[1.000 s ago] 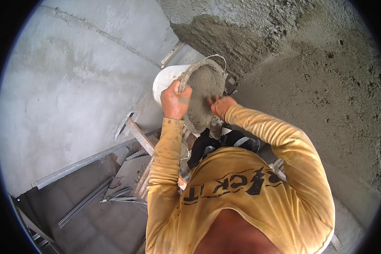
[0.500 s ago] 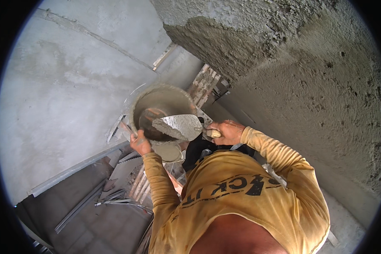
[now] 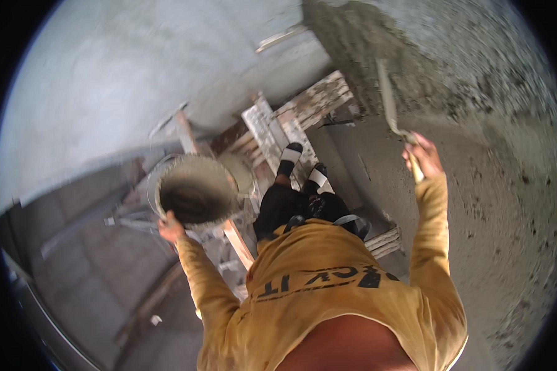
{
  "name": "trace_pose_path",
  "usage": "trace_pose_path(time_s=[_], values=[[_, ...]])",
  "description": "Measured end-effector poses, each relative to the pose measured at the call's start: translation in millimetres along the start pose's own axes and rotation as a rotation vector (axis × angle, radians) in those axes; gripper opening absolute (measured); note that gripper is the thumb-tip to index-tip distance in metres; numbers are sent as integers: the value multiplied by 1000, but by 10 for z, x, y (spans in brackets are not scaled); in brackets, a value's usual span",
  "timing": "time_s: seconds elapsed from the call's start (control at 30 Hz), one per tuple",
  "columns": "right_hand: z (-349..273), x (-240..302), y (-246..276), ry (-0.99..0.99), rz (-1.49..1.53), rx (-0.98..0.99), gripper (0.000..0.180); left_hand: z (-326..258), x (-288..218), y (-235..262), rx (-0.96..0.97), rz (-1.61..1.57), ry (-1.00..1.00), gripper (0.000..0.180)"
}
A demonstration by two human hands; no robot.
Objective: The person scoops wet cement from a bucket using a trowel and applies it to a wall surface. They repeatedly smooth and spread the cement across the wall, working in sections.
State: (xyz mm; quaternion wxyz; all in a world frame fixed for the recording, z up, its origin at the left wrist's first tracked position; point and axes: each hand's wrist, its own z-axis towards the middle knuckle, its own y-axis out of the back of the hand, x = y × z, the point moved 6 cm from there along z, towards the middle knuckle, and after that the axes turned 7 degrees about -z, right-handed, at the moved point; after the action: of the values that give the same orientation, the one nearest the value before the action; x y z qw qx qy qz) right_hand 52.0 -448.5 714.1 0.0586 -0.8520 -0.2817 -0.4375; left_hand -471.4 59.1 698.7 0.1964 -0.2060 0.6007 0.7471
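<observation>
Up against the rough grey plaster wall (image 3: 476, 93), the trowel (image 3: 388, 99) stands nearly upright, its blade pressed flat to the wet coat. The right hand (image 3: 422, 156) holds it by the yellow handle, fingers closed around the grip, arm raised in a yellow sleeve. Lower and well apart to the left, the left hand (image 3: 170, 227) grips the near rim of a round mortar pan (image 3: 195, 193), fingers curled over the edge; the pan is tilted, smeared grey inside. Between the two arms, the person's feet in black-and-white sandals (image 3: 303, 164) stand on worn wooden planks (image 3: 315, 102) spattered with mortar. Smooth grey wall (image 3: 117, 93) fills the left side.
</observation>
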Motion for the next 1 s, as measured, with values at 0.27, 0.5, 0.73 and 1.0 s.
trace_pose_path(time_s=[0.27,0.5,0.73,1.0], values=[[-131,-1474,24,-260,-365,-49,19,-332,1490,592,-203,139,410,54],[49,-1653,-80,-375,-573,143,13,-1329,2455,1075,-257,261,628,51],[329,-1353,-231,-352,-660,154,18,-2554,3173,1416,-227,486,973,56],[413,-1173,-513,-248,-738,223,19,-3264,3254,1717,-350,428,1187,65]])
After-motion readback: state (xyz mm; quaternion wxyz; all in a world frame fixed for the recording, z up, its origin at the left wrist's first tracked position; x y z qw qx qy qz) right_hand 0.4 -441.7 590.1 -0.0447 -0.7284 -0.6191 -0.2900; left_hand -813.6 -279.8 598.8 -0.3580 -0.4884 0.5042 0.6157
